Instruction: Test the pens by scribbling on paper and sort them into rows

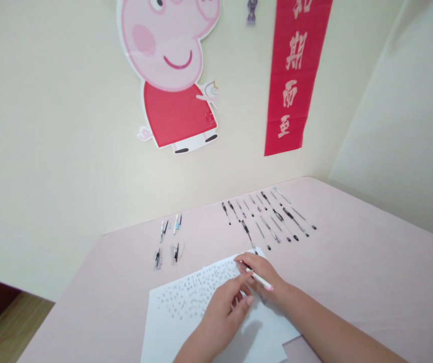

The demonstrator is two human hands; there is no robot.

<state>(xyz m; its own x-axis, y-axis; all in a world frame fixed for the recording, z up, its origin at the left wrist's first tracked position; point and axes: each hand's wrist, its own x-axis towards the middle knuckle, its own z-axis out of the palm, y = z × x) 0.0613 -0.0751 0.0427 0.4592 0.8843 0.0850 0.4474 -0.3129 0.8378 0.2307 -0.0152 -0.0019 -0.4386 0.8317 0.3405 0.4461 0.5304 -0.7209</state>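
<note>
My right hand point(259, 269) is closed round a white pen point(261, 280) with a pink end, its tip side hidden by my fingers near the upper right of the paper. Covered in rows of small dark handwritten marks, the white paper point(186, 302) lies beneath both hands. My left hand point(228, 307) rests on the paper with its fingers loosely bent and thumb apart. Its index fingertip is close to the pen; whether they touch, I cannot tell.
Several dark and clear pens point(247, 230), refills and caps lie in rows on the pink tabletop point(364, 282). At the left are more pen parts point(176, 252). A pig cutout point(178, 116) and a red banner point(291, 75) hang on the wall behind.
</note>
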